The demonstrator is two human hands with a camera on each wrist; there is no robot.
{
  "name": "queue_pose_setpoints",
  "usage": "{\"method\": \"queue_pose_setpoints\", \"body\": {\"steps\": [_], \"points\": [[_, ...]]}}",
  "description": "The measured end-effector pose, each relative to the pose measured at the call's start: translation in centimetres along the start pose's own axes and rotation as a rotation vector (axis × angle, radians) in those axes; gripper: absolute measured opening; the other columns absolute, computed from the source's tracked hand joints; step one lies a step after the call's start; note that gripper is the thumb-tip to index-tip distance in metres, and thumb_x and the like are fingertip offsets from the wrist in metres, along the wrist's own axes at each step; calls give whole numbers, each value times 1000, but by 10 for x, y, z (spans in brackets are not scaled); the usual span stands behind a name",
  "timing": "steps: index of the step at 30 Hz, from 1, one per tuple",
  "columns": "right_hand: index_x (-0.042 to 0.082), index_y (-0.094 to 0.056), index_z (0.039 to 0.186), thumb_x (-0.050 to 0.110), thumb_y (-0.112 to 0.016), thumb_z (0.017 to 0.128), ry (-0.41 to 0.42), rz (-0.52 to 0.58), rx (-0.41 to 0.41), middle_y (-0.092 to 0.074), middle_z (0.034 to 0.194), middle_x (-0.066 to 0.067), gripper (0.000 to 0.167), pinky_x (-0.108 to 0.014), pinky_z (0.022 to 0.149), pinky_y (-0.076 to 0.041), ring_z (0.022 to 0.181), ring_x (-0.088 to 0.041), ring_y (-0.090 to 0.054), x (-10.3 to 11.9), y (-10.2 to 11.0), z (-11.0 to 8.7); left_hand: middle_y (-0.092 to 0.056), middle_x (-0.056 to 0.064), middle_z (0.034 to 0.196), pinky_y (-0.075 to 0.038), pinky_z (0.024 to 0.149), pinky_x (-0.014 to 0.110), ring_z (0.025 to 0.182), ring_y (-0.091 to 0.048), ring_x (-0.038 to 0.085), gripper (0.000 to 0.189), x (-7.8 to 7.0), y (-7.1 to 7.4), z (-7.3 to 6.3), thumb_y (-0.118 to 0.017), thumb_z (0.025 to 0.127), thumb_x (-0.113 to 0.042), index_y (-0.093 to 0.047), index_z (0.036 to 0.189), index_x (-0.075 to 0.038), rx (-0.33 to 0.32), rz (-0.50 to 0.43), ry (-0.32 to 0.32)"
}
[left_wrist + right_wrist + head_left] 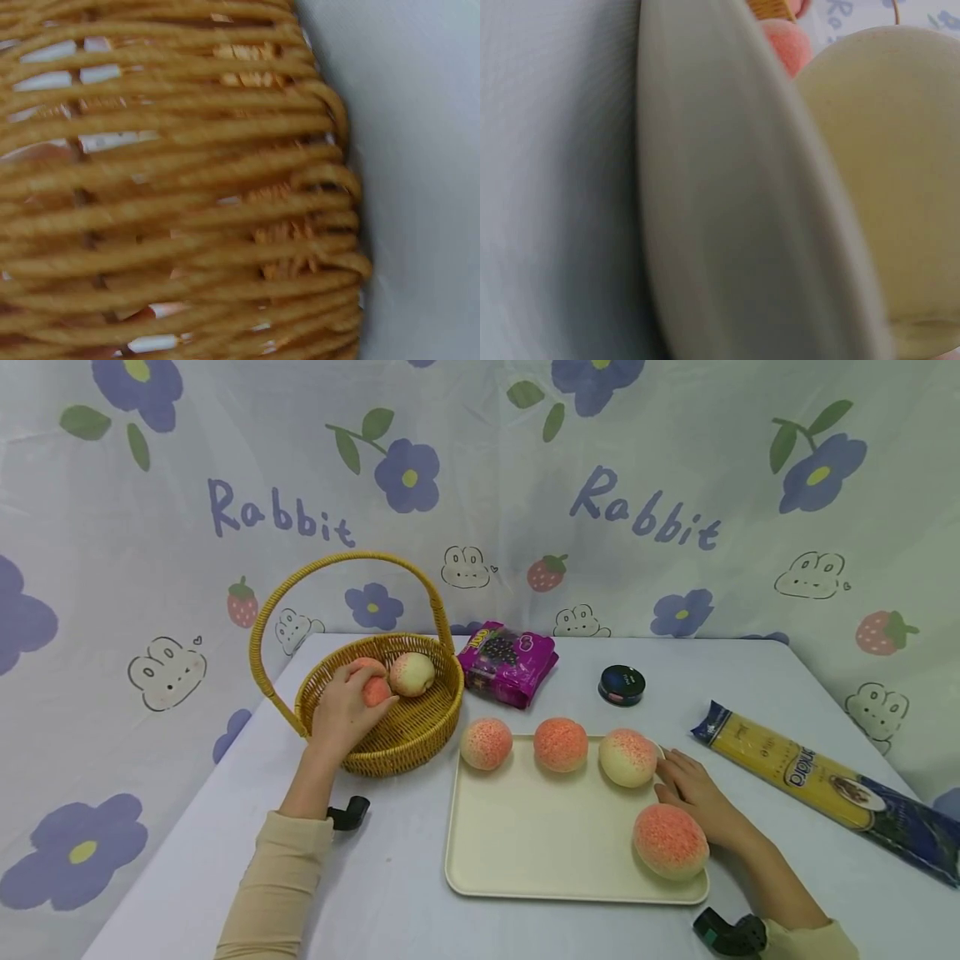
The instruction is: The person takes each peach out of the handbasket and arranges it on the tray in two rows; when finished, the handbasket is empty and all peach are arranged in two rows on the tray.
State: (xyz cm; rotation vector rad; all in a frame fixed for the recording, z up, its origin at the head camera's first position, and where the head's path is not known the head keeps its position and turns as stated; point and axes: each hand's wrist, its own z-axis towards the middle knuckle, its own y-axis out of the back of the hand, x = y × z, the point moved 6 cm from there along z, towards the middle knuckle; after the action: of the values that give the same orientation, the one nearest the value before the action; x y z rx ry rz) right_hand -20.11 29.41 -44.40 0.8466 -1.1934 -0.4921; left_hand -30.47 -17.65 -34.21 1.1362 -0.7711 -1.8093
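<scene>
My left hand reaches into a yellow wicker basket and grips a pink peach between thumb and fingers. Beside it in the basket lies a paler peach. The basket's woven wall fills most of the left wrist view, which hides that hand. At the right edge of a cream tray, my right hand rests with fairly straight fingers, close to a pale peach. Nearer the front sits a large pink peach. The right wrist view shows the tray's outer wall and a peach.
Along the tray's back edge are two more peaches, one speckled peach and one pinker peach. A purple snack packet lies beside the basket. Behind the tray stands a round black tin. A pasta packet lies at right.
</scene>
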Motion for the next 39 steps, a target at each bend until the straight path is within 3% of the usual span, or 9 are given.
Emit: {"method": "queue_pose_setpoints", "body": {"steps": [7, 18, 29, 36, 39], "points": [[-3, -42, 132, 21, -48, 94, 3, -8, -4, -29, 140, -30, 45, -67, 96, -16, 129, -48, -16, 0, 0, 0, -48, 13, 122, -45, 76, 52, 103, -50, 35, 41, -20, 8, -4, -74, 75, -30, -60, 110, -14, -88, -32, -58], [-4, -40, 133, 22, -48, 94, -17, -5, 16, -27, 140, -30, 47, -67, 96, -15, 130, -48, -15, 1, 1, 0, -50, 12, 118, -47, 77, 50, 107, -48, 32, 46, -48, 7, -7, -74, 74, -32, -59, 114, -13, -123, -56, -129], [-5, -40, 133, 22, -48, 94, -11, -6, 14, -27, 140, -31, 48, -66, 96, -15, 129, -48, -15, 0, 0, 0, -49, 9, 120, -52, 67, 45, 100, -53, 28, 47, -81, 4, -12, -72, 74, -40, -57, 113, -17, -72, -68, -202], [-4, -40, 133, 22, -48, 94, -3, 2, 5, -28, 140, -31, 47, -67, 96, -15, 129, -49, -15, 0, 0, -1, -46, 7, 113, -52, 70, 42, 102, -48, 24, 44, -99, -2, -16, -73, 74, -32, -57, 111, -14, -86, -108, -301], [-4, -40, 133, 22, -48, 94, -3, 9, 7, -27, 140, -30, 47, -67, 96, -15, 129, -49, -15, 1, 0, -1, -45, 7, 112, -52, 70, 42, 101, -47, 23, 44, -104, -6, -18, -72, 74, -31, -57, 111, -13, -74, -115, -311]]}}
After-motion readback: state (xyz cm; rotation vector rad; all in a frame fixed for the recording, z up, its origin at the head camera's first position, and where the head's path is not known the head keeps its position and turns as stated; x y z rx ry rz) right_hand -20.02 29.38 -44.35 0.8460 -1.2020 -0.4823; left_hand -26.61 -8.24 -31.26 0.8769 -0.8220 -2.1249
